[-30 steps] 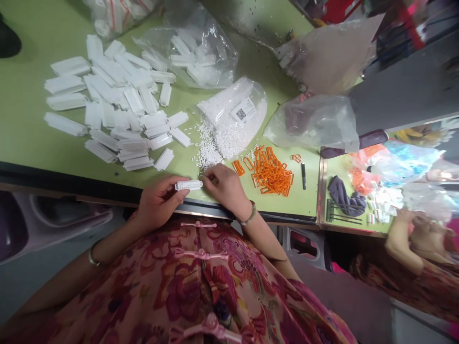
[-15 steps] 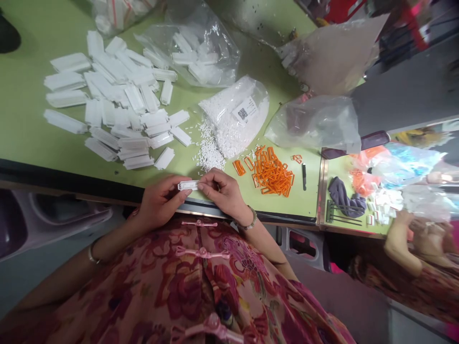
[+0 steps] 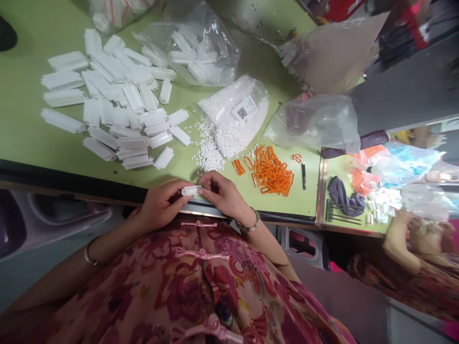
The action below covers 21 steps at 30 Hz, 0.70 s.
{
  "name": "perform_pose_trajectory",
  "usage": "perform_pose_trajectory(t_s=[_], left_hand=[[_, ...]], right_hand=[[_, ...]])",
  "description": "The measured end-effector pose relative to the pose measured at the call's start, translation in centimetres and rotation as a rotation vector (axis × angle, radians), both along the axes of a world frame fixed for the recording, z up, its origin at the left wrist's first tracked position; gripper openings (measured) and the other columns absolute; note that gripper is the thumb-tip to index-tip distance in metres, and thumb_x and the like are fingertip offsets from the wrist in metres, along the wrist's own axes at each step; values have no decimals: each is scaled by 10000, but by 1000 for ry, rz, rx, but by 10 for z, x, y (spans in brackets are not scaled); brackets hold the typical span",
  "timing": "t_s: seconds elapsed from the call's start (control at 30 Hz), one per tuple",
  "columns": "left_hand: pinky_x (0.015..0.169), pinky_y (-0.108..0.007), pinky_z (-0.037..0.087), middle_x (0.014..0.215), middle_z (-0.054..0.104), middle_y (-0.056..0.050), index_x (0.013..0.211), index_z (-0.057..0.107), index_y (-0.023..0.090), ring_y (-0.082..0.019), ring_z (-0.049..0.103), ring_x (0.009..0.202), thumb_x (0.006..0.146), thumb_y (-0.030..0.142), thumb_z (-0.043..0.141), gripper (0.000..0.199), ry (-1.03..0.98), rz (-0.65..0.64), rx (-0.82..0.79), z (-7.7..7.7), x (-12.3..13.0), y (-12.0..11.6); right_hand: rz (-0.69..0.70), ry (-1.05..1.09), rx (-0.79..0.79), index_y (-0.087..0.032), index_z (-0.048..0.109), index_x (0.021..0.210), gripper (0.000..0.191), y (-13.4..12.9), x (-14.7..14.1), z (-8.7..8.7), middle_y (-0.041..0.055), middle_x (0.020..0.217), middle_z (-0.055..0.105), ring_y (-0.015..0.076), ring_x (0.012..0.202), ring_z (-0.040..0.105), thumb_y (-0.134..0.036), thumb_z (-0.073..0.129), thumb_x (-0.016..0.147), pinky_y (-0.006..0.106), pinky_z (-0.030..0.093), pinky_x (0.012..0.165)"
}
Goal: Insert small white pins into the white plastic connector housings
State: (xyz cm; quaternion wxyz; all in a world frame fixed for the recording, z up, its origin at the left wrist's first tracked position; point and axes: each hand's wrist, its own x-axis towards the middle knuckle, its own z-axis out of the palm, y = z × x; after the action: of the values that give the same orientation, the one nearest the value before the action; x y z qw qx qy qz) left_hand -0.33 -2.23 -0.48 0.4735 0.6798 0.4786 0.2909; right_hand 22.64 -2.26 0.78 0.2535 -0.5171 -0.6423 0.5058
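A small white oblong plastic housing [image 3: 191, 191] is held at the table's front edge. My left hand [image 3: 163, 201] has its thumb and fingers closed about the housing's left end. At the right end, my right hand [image 3: 220, 193] pinches it between thumb and bent fingers. Whether a smaller part sits in the right fingertips is hidden. Just beyond my hands lies a heap of tiny white plastic pins [image 3: 210, 152], spilling from a clear bag [image 3: 244, 107] with a QR label. Orange plastic frames [image 3: 272, 173] are piled to the right of my right hand.
Many white plastic housings [image 3: 118, 95] cover the table's left part. Clear bags [image 3: 201, 52] stand at the back. A black pen-like tool [image 3: 303, 176] lies right of the orange pile. At the adjoining table, a co-worker's arm [image 3: 401, 243] reaches over white parts near a grey cloth [image 3: 342, 196].
The white housing has shifted slightly right and a little toward me. My left fingers have moved farther over its left end, and my right hand has dropped slightly.
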Motion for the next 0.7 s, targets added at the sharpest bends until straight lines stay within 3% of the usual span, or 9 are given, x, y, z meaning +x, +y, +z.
perform_pose_trajectory(t_s=[0.07,0.2,0.3,0.4,0.5,0.7], left_hand=[[743,-286,571,914,799,-46,1056,783,211,-189,706,751,928,450,641,306,-12,48,-3,0,0,-2],[620,-270,528,677,709,18,1130,771,193,-155,631,578,940,448,672,333,-102,235,-103,1,2,-6],[606,-273,526,628,687,30,1132,767,196,-152,615,553,926,465,689,347,-149,265,-134,1,3,-8],[615,-273,534,651,694,21,1122,775,196,-153,630,569,912,440,683,335,-137,250,-142,1,2,-7],[614,-272,531,670,701,17,1125,777,190,-148,629,566,915,427,674,333,-129,240,-137,2,1,-6],[600,-278,504,746,726,-6,1095,785,189,-161,644,619,912,457,682,341,-118,221,-87,0,2,-5]], right_hand=[[-10,-10,39,-233,689,1132,160,4,6,-2,-54,783,555,131,695,517,-356,722,1035,258,454,651],[-79,-291,344,-215,768,1114,141,20,4,-6,46,910,673,197,856,600,-258,639,1076,342,510,812],[38,-556,450,-200,804,1070,226,28,-9,-7,105,960,688,252,942,597,-168,581,1077,384,496,846],[136,-668,455,-185,796,981,263,31,-19,-7,125,966,678,269,944,574,-115,555,1063,397,481,839],[128,-600,433,-188,760,931,216,29,-15,-6,116,957,671,262,937,568,-139,588,1053,403,487,844],[-89,-115,340,-240,734,970,92,16,2,6,13,876,672,166,765,556,-278,700,1046,327,499,728]])
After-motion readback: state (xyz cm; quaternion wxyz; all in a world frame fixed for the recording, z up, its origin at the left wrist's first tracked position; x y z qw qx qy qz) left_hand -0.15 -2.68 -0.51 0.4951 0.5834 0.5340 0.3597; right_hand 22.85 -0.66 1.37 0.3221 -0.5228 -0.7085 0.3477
